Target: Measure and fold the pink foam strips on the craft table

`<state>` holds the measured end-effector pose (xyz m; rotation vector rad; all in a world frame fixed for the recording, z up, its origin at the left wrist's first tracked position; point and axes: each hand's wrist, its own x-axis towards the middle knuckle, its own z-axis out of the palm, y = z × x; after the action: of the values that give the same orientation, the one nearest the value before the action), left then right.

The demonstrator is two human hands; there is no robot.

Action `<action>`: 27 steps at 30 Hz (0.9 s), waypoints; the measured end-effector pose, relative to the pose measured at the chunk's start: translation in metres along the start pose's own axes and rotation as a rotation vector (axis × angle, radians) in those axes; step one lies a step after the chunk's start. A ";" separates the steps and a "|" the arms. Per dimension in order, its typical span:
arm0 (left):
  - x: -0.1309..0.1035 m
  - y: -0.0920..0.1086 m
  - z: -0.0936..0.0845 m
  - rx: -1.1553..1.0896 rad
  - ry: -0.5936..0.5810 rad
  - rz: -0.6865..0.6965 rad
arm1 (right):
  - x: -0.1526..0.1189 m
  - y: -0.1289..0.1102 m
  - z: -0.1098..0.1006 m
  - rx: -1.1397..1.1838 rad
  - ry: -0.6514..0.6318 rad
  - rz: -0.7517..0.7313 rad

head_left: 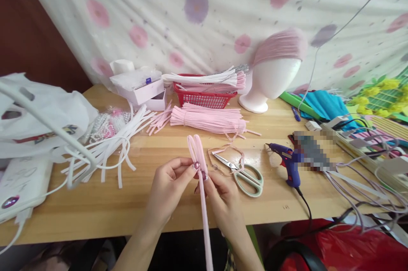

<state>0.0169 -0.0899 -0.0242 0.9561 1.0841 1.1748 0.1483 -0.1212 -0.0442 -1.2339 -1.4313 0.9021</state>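
Near the table's front edge, my left hand (172, 183) pinches pink fuzzy strips (198, 154) between thumb and fingers. My right hand (223, 194) grips the same strips from the other side, its fingertips touching those of my left hand. Two bent loops stand up above the fingers, and the long ends hang down past the table edge. Scissors (250, 180) with pale green handles lie right of my right hand, beside a thin pink ribbon (241, 156). Behind the loops lies a tied bundle of pink strips (207, 118).
A red basket (204, 100) of strips stands at the back, beside a white foam head (274, 77). White strips (119, 145) and a plastic bag (41, 109) lie left. A blue glue gun (290, 162), a blurred object and cables are right.
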 end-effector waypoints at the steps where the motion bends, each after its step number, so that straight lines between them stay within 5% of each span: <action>1: 0.000 0.000 -0.001 0.016 -0.004 0.000 | 0.000 0.000 0.000 -0.002 -0.007 0.003; 19: 0.010 0.006 -0.022 0.261 -0.253 -0.001 | -0.001 0.009 0.000 0.024 -0.148 0.062; 27: 0.011 0.009 -0.024 0.212 -0.264 0.012 | 0.001 0.005 -0.006 -0.038 -0.223 0.059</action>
<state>-0.0078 -0.0771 -0.0226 1.2463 1.0016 0.9241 0.1557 -0.1201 -0.0471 -1.2389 -1.6006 1.0843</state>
